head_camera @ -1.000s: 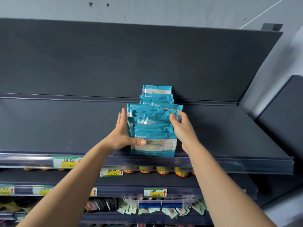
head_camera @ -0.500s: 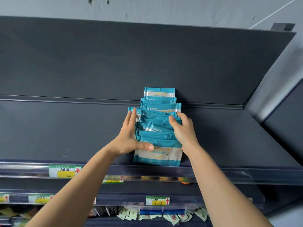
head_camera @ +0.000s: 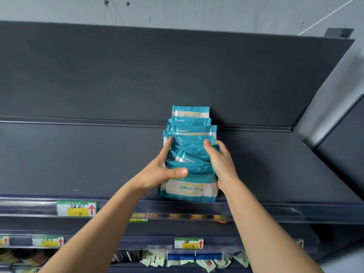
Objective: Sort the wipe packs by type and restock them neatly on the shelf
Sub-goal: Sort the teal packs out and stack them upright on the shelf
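Note:
A row of several teal-and-white wipe packs (head_camera: pixel 190 152) stands front to back on the top dark shelf (head_camera: pixel 82 160), from its front lip to the back panel. My left hand (head_camera: pixel 161 170) lies along the left side of the row, fingers straight and thumb laid across the front packs. On the right side my right hand (head_camera: pixel 220 162) holds the row, thumb over the pack tops and fingers curled behind the edge. The front pack (head_camera: pixel 189 191) shows its printed face below my hands.
A green and yellow price tag (head_camera: pixel 76 208) sits on the shelf's front rail at the left. Lower shelves hold more tags, small pale green sachets (head_camera: pixel 206 263) and dark packets. A dark side panel (head_camera: pixel 342 146) closes the shelf at the right.
Both hands have slid a little further back along the row and squeezed it narrower; the packs stand more evenly in line. The camera has tilted slightly.

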A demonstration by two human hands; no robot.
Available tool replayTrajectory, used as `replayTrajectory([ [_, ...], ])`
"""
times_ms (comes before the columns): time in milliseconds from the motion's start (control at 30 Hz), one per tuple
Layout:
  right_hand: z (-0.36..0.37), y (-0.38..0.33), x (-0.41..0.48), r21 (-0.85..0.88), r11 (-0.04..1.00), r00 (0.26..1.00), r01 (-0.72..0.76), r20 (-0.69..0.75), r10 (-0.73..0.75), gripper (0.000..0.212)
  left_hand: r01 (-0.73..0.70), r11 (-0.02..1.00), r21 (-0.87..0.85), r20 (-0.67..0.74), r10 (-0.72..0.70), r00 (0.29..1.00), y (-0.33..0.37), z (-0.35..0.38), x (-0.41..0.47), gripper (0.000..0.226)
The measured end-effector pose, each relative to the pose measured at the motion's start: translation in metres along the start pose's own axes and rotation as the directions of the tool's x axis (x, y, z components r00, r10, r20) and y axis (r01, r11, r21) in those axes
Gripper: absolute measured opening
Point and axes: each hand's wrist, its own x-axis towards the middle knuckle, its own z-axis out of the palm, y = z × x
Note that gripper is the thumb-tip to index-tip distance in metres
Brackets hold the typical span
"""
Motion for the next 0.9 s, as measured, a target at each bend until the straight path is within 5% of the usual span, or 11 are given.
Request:
replayTrajectory([
  [167, 0.000, 0.002, 0.005, -0.046, 0.998, 0.999, 0.033, -0.015, -0.034, 0.043, 0.035, 0.994, 0.103, -0.026, -0.032, 0.999, 0.006, -0.006, 0.000, 0.138],
  [300, -0.003, -0.011, 0.007, -0.176, 0.983, 0.998, 0.050, -0.016, -0.054, 0.071, 0.015, 0.993, 0.118, -0.274, 0.018, 0.962, 0.007, -0.008, 0.012, 0.099],
  [467, -0.002, -0.020, 0.006, -0.280, 0.958, 0.997, 0.064, 0.070, -0.046, 0.040, 0.122, 0.989, -0.085, -0.194, -0.136, 0.972, -0.004, -0.012, 0.033, 0.105],
  [733, -0.004, -0.026, 0.013, -0.439, 0.898, 0.987, 0.005, 0.146, 0.065, 0.063, 0.109, 0.979, -0.170, -0.174, -0.139, 0.975, 0.015, 0.002, 0.028, 0.067],
  [833, -0.003, -0.019, 0.022, -0.488, 0.862, 0.990, 0.139, 0.061, -0.126, 0.052, 0.027, 0.995, -0.096, -0.267, -0.052, 0.962, 0.011, -0.007, 0.030, 0.065],
  [900, 0.000, -0.017, 0.028, -0.509, 0.805, 0.953, 0.303, 0.144, -0.267, 0.054, -0.029, 0.990, 0.141, -0.335, 0.075, 0.939, 0.009, -0.015, 0.036, 0.068],
])
